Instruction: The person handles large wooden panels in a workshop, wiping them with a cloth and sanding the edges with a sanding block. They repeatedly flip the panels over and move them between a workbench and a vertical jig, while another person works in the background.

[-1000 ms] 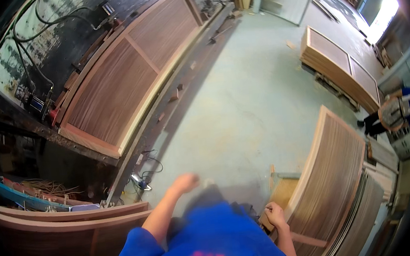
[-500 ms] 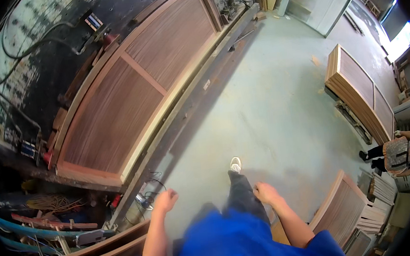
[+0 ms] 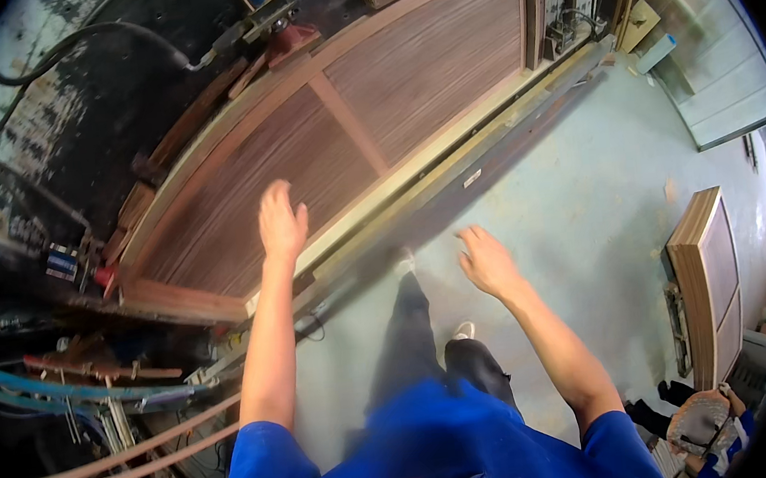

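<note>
In front of me a large framed wooden panel [image 3: 424,46] lies in a press-like bench, its two dark-grained fields split by a reddish crosspiece [image 3: 349,122]. My left hand [image 3: 281,223] is raised over the panel's near edge, fingers stretched out and nothing in it; whether it touches the wood I cannot tell. My right hand [image 3: 488,261] hangs in the air above the floor, just short of the bench's grey front rail [image 3: 450,168]. Its fingers are partly bent and apart, with nothing between them. A pale wooden strip [image 3: 413,170] runs along the panel's near side.
Clamp heads [image 3: 285,36] with hoses stand along the panel's far side. Curved wooden strips [image 3: 137,461] jut out at lower left. A stack of framed panels [image 3: 704,273] stands at right, near another person [image 3: 701,425]. Grey floor [image 3: 575,220] lies between.
I have stepped toward the bench and turned right, so the panel appears nearer. Both hands have risen and reached forward, and the fingers of my left hand have straightened.
</note>
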A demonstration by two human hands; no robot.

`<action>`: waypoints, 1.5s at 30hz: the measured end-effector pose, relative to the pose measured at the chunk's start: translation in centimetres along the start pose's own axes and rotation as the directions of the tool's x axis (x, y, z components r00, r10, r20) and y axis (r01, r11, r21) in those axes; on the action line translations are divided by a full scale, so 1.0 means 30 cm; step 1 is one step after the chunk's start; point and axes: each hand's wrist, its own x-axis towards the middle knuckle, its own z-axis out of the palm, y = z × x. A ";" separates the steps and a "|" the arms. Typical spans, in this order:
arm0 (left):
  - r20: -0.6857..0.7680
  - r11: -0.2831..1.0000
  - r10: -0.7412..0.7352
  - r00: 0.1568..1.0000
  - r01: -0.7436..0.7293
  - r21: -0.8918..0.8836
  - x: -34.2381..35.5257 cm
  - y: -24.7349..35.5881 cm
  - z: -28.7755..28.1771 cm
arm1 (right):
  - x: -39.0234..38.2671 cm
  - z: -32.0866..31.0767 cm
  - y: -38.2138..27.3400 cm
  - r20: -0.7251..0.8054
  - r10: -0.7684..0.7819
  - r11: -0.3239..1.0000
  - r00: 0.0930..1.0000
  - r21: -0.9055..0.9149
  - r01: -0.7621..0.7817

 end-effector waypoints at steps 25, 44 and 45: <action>-0.233 0.787 -0.200 0.952 0.298 0.541 0.724 0.013 0.353 | 1.660 -0.138 -0.106 -0.561 -0.617 0.783 0.553 -0.513 0.352; -0.335 0.862 -0.199 0.921 0.327 0.387 0.648 0.103 0.383 | 1.587 -0.159 -0.015 -0.514 -0.661 0.750 0.547 -0.492 0.443; -0.331 0.862 -0.200 0.922 0.326 0.387 0.648 0.118 0.375 | 1.583 -0.164 -0.019 -0.514 -0.661 0.749 0.546 -0.492 0.444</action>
